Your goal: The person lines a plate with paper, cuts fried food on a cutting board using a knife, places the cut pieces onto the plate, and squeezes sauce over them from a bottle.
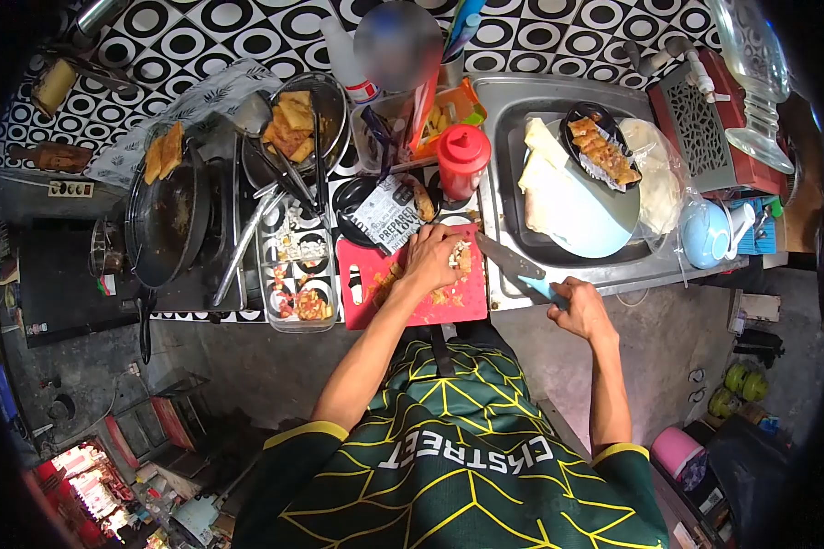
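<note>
The left hand (433, 261), grip half-closed on chopped food (464, 258) by the board's (418, 314) right edge, apparently steadies it; the right hand's (584, 311) grip, wrapped round the knife (511, 262) handle, angles its blade clear.

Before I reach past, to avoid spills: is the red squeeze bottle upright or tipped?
Upright: the red squeeze bottle stands beside the sink, its nozzle on top.

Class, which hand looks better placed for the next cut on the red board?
Probably the right hand: it holds the knife, while the left hand is over food on the red board.
</note>
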